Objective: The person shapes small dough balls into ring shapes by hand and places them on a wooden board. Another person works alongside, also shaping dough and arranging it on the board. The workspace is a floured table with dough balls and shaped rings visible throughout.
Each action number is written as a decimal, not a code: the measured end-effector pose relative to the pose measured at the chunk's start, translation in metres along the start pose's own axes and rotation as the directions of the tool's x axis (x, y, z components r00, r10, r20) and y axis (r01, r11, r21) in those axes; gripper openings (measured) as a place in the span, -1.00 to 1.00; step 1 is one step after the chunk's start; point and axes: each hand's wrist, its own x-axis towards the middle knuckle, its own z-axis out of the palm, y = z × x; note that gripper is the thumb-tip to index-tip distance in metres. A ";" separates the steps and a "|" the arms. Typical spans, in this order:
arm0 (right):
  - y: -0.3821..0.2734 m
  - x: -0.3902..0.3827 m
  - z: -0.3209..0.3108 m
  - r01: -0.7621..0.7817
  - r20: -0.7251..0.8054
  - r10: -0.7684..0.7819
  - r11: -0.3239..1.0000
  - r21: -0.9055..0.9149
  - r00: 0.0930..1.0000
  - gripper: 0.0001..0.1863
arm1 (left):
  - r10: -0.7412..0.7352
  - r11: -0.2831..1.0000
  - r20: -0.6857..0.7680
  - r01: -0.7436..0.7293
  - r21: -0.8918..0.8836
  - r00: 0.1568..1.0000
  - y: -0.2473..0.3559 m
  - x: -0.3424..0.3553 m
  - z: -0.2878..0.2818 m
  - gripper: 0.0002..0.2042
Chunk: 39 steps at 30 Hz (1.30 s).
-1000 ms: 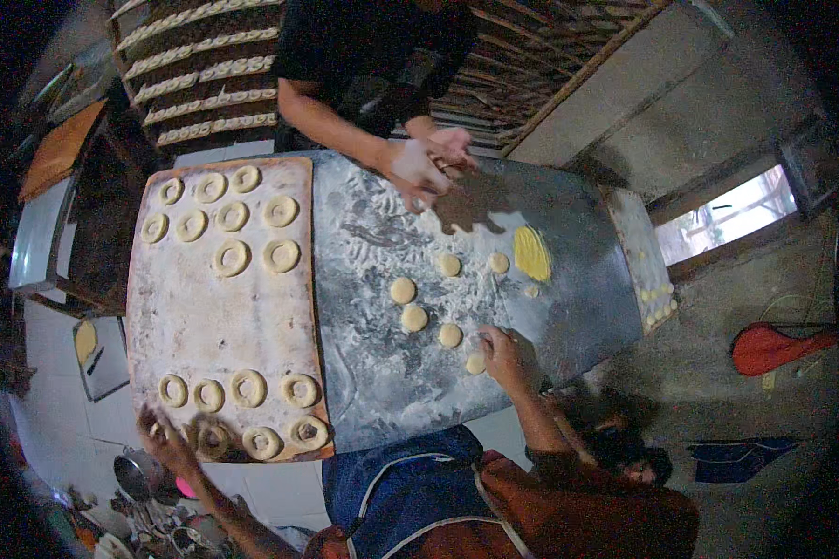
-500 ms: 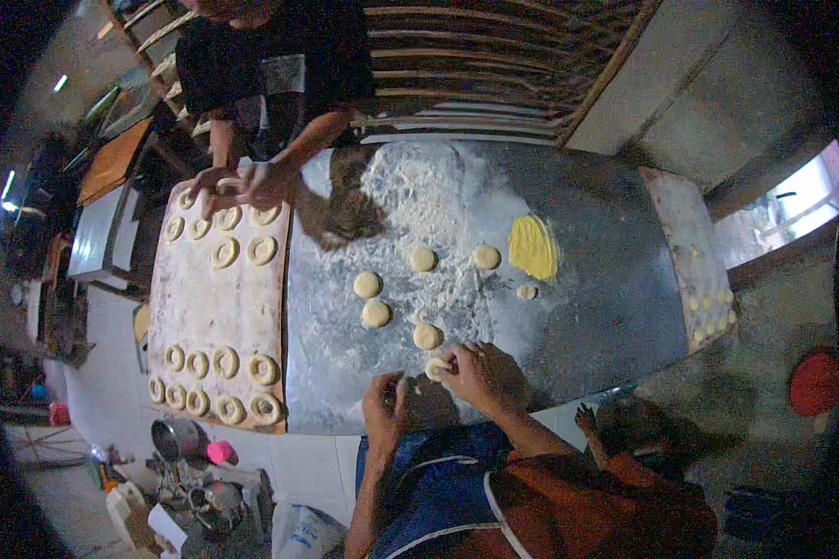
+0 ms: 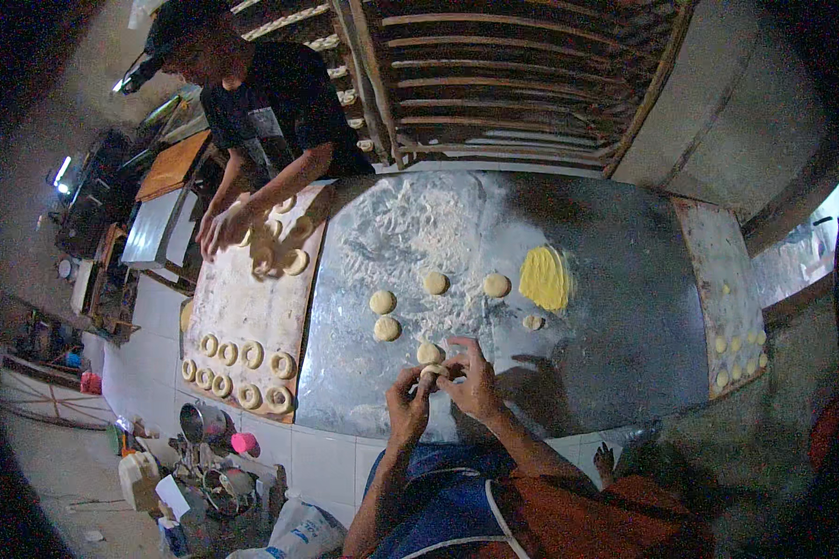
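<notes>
A small pale dough ring (image 3: 433, 371) is pinched between my two hands above the near part of the metal-topped table (image 3: 615, 354). On its left side, my left hand (image 3: 406, 402) has its fingers closed on it. From the right, my right hand (image 3: 474, 387) grips it too, with one finger raised. Just beyond my fingertips lies a round dough ball (image 3: 429, 353). Farther out are more dough balls (image 3: 435, 283), two of them (image 3: 384, 315) to the left. A smooth yellow spread of fat (image 3: 544, 278) and a small dough scrap (image 3: 533, 322) lie to the right.
A floured board (image 3: 252, 312) at left carries rows of dough rings; a co-worker's hands (image 3: 228, 224) reach over its far end. Another board (image 3: 708, 252) with dough pieces lies at the right end. Loose flour (image 3: 419, 219) covers the table's far middle. Pots (image 3: 202, 424) stand at lower left.
My left hand has come right and joined my right hand at the dough ring. The co-worker's hands have shifted over the left board. The whole view has tilted slightly.
</notes>
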 end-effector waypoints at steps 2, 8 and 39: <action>-0.003 0.004 0.001 -0.003 0.067 -0.005 0.992 0.124 0.998 -0.26 | 0.024 0.999 -0.030 -0.025 -0.040 0.999 0.003 0.000 0.004 -0.79; -0.027 0.022 -0.015 -0.390 0.630 -0.007 0.780 0.490 0.777 -0.42 | -0.017 0.865 0.119 0.074 -0.497 0.993 0.003 0.002 -0.012 -0.87; -0.053 0.178 0.372 0.385 0.591 -0.257 0.917 -0.100 0.765 -0.51 | 0.307 0.947 -0.516 -0.312 0.080 0.800 0.009 0.144 -0.337 -0.64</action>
